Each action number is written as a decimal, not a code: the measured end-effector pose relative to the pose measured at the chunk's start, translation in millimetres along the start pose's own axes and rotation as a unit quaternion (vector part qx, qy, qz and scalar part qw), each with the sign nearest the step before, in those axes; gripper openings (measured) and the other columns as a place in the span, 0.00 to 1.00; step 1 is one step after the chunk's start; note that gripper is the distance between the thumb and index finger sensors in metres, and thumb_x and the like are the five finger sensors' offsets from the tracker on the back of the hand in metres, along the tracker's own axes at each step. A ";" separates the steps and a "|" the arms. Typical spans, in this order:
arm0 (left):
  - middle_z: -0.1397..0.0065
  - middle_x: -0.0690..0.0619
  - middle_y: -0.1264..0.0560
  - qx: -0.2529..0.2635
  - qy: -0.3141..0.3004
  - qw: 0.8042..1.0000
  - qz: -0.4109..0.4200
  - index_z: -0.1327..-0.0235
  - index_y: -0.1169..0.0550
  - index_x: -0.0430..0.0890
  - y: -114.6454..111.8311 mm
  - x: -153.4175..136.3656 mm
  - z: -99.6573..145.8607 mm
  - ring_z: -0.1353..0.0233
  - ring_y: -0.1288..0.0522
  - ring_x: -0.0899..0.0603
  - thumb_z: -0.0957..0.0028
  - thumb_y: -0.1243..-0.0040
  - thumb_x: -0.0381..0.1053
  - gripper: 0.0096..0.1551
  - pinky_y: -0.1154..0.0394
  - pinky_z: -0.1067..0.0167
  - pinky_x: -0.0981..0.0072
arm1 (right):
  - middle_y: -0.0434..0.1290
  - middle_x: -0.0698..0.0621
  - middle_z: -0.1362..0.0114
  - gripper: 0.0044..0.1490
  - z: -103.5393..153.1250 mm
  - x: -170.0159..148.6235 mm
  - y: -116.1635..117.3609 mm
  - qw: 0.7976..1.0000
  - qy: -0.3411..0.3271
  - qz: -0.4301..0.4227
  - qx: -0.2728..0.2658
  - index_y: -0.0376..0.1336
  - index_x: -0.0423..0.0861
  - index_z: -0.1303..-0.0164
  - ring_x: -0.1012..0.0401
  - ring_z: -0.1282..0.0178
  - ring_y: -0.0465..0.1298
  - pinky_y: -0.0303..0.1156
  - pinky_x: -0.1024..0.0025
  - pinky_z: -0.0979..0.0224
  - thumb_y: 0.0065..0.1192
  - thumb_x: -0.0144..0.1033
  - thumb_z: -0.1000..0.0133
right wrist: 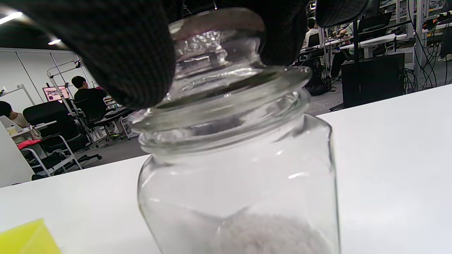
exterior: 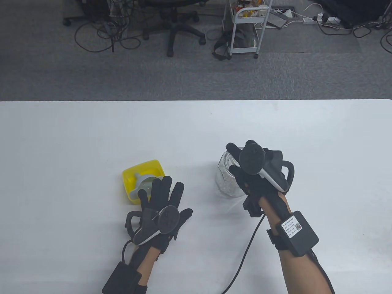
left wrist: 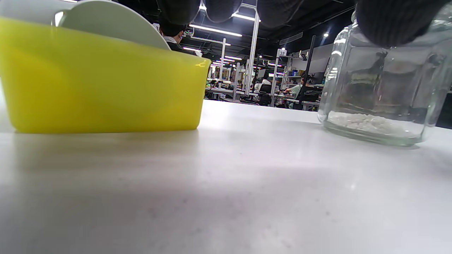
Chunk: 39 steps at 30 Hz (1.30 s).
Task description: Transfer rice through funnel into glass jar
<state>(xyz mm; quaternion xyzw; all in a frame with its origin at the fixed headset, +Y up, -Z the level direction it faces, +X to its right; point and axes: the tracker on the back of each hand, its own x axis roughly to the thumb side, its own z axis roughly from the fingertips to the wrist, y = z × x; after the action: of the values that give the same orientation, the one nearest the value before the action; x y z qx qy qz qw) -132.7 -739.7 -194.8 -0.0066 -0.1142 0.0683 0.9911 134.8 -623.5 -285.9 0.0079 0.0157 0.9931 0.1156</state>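
A glass jar (exterior: 226, 180) with rice in its bottom stands on the white table (exterior: 196, 128). It shows in the left wrist view (left wrist: 381, 88) and the right wrist view (right wrist: 240, 183). My right hand (exterior: 245, 165) grips the jar's glass lid (right wrist: 219, 81) from above, and the lid sits tilted on the jar's mouth. A yellow container (exterior: 142, 180) (left wrist: 102, 81) stands to the jar's left with a pale funnel (exterior: 144, 182) (left wrist: 113, 24) lying in it. My left hand (exterior: 165, 199) rests flat on the table just in front of the container, fingers spread, holding nothing.
The table's far edge runs across the middle of the table view. Beyond it are an office chair (exterior: 177, 27) and a white cart (exterior: 245, 27) on the carpet. A cable (exterior: 245, 257) trails from my right wrist across the table.
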 end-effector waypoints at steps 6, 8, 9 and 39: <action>0.06 0.43 0.56 0.002 -0.001 1.000 0.000 0.13 0.48 0.62 0.9 0.9 0.7 0.10 0.54 0.29 0.46 0.46 0.78 0.51 0.54 0.28 0.18 | 0.59 0.43 0.17 0.42 -1.0 -1.0 4.1 1.000 0.000 -0.004 -0.002 0.59 0.71 0.29 0.45 0.24 0.67 0.57 0.34 0.20 0.74 0.53 0.55; 0.06 0.43 0.56 0.002 -0.002 1.000 0.000 0.13 0.48 0.62 0.7 1.1 0.3 0.10 0.54 0.29 0.45 0.46 0.78 0.51 0.54 0.27 0.18 | 0.57 0.44 0.16 0.43 0.3 -2.6 3.4 1.000 0.001 0.001 0.012 0.57 0.71 0.28 0.45 0.21 0.65 0.55 0.32 0.20 0.71 0.56 0.54; 0.06 0.43 0.56 0.001 -0.002 1.000 0.001 0.13 0.48 0.62 0.7 1.1 0.3 0.10 0.54 0.29 0.46 0.46 0.78 0.51 0.54 0.28 0.18 | 0.55 0.44 0.15 0.47 1.4 -3.5 2.6 1.000 0.002 0.002 0.019 0.54 0.70 0.26 0.44 0.19 0.62 0.53 0.31 0.20 0.71 0.61 0.56; 0.07 0.44 0.56 0.007 -0.028 0.999 0.028 0.14 0.49 0.61 3.6 -0.4 3.4 0.10 0.55 0.30 0.47 0.46 0.79 0.52 0.54 0.27 0.19 | 0.38 0.46 0.12 0.61 75.0 -138.6 76.7 0.996 0.080 -0.041 -0.024 0.36 0.67 0.24 0.39 0.14 0.35 0.39 0.28 0.22 0.64 0.73 0.59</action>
<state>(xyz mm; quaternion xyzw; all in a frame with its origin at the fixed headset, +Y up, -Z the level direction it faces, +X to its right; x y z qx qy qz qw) -134.4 -736.2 -191.7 -0.0013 -0.1412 0.0967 0.9852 253.6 -727.8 -210.2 -0.0753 0.0016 0.9851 0.1546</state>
